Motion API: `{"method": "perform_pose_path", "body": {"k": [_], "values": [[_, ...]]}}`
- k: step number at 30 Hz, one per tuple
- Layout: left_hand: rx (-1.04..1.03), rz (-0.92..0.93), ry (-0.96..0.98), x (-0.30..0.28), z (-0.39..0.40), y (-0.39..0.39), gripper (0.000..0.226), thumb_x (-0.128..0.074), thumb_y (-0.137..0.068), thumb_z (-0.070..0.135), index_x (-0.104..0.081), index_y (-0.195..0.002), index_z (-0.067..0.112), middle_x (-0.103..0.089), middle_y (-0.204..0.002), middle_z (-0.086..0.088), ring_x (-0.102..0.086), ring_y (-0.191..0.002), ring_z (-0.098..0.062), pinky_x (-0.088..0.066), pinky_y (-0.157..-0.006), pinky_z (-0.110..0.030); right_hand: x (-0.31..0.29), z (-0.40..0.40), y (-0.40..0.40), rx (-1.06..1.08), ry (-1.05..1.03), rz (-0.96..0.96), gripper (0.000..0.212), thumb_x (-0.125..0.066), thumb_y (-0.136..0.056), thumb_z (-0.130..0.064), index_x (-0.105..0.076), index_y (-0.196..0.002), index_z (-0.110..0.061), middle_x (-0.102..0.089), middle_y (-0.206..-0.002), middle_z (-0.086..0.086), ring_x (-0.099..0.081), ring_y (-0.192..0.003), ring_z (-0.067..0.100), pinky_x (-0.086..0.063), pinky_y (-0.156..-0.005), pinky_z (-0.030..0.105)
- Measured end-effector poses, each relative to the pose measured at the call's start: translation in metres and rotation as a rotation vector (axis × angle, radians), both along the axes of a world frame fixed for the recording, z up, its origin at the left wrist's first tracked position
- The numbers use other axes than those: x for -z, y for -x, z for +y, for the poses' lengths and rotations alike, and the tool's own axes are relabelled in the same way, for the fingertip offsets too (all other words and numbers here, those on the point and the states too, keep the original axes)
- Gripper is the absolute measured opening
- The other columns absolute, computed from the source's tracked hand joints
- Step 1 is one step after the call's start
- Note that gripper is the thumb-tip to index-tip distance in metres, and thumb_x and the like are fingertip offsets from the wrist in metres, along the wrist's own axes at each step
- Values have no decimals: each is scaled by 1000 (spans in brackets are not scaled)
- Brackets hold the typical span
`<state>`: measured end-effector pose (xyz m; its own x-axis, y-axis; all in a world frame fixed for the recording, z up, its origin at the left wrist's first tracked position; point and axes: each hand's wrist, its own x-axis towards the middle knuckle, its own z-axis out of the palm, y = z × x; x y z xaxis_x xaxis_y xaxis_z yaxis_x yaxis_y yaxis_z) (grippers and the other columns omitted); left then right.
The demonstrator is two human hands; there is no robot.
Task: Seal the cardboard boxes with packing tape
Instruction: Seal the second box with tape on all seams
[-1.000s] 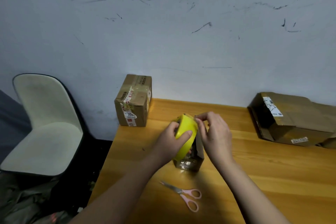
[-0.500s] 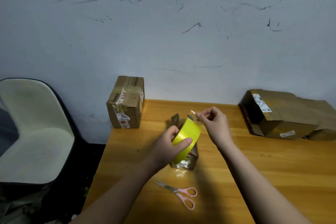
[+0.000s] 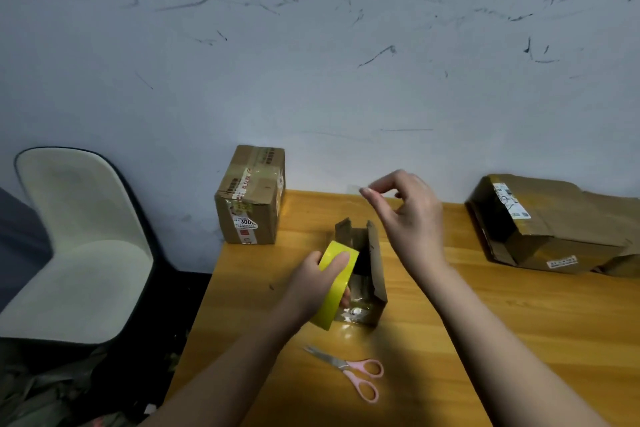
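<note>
Tape roll (image 3: 335, 282), yellow, gripped in my left hand (image 3: 313, 282) against the small open box (image 3: 367, 274) mid-table, flaps up, unsealed; scissors (image 3: 349, 372) lie nearer, untouched. My right hand (image 3: 408, 218) is raised, fingertips pinched, maybe on clear tape, can't tell. Far boxes left (image 3: 251, 196) and right (image 3: 540, 224): taped one seems sealed, other unclear.

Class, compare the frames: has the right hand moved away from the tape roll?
Yes. The right hand has lifted up and rightward from the tape roll, toward the wall, judged against the open box.
</note>
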<state>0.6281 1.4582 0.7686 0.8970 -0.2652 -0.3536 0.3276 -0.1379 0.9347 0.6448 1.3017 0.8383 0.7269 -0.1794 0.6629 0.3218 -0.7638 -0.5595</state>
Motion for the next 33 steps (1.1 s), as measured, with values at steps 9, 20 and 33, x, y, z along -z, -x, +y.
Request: {"method": "perform_pose_path", "body": {"k": [9, 20, 33], "values": [[14, 87, 162, -25, -7, -7, 34, -57, -94, 34, -60, -105, 2, -70, -75, -13, -67, -65, -21, -55, -68, -33, -9, -22, -34, -74, -546, 161, 13, -71, -87, -17, -59, -80, -17, -68, -83, 6, -65, -82, 19, -50, -73, 30], [-5, 215, 220, -13, -33, 15, 30, -48, -99, 29, -59, -101, 2, -69, -72, -14, -67, -63, -23, -54, -63, -32, 110, -49, -53, -152, -846, 672, 18, -57, -96, -12, -48, -81, -14, -61, -78, 5, -60, -73, 14, -47, -63, 22], [95, 357, 71, 12, -37, -20, 23, -56, -88, 41, -61, -98, 21, -66, -104, -12, -64, -88, -25, -50, -79, -31, 148, -56, -65, -187, -1059, 842, 16, -52, -99, -16, -46, -84, -14, -59, -88, 7, -58, -81, 16, -49, -75, 33]]}}
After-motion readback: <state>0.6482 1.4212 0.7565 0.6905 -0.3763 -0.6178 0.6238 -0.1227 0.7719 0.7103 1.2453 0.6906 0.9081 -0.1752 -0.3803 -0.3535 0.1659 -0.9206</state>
